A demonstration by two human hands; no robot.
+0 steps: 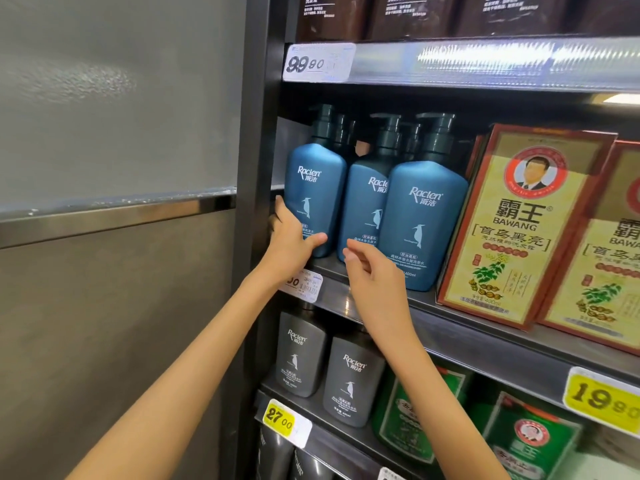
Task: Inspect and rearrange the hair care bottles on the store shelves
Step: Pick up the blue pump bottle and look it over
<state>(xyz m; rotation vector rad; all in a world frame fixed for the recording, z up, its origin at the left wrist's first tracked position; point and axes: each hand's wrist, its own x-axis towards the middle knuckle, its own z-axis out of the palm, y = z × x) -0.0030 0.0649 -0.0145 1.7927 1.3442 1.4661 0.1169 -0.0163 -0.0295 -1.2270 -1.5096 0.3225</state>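
Three blue Raclen pump bottles stand in a row on the middle shelf (485, 327), with more behind them. My left hand (292, 242) grips the lower part of the leftmost blue bottle (317, 181), thumb across its front and fingers round its left side. My right hand (372, 271) hovers in front of the base of the middle blue bottle (363, 209), fingers loosely curled, holding nothing. The right blue bottle (420, 220) stands at the shelf's front edge, partly behind my right hand.
Yellow-and-red Bawang boxes (519, 230) stand right of the blue bottles. Grey Raclen bottles (349, 379) and green boxes (530, 445) fill the shelf below. Dark brown bottles (415, 15) sit on the top shelf. A grey wall (114, 237) and the rack's dark post (252, 168) lie to the left.
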